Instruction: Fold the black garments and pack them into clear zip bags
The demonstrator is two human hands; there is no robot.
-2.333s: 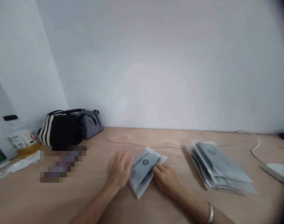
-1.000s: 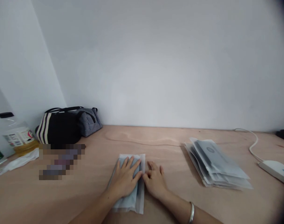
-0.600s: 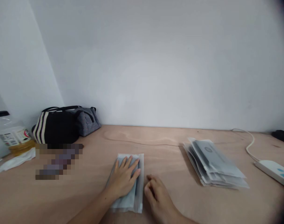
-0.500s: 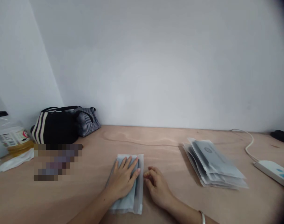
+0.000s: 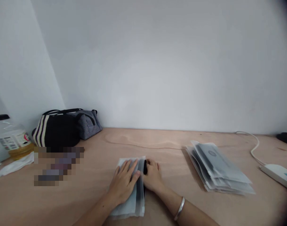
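Note:
A frosted zip bag (image 5: 124,208) lies flat on the table in front of me, with something pale blue and a dark strip showing through it. My left hand (image 5: 124,180) rests on top of the bag, fingers stretched out and a little apart. At the bag's right edge, my right hand (image 5: 153,175) has its fingers curled round a black item (image 5: 145,167) that sticks out past the edge. Most of that item is hidden by the hand and the bag, so its kind cannot be made out. A silver bangle (image 5: 179,208) is on the right wrist.
Several similar frosted zip bags (image 5: 224,171) are stacked at the right. Beyond them lies a white power strip (image 5: 278,174) with its cable (image 5: 255,142). At the left stand a black bag with white stripes (image 5: 61,128), a striped pouch (image 5: 89,125) and a bottle of yellow liquid (image 5: 17,142).
My right hand has moved left and forward onto the bag's right edge and closed on the black item. A dark strip now shows inside the bag. My left hand stays on top.

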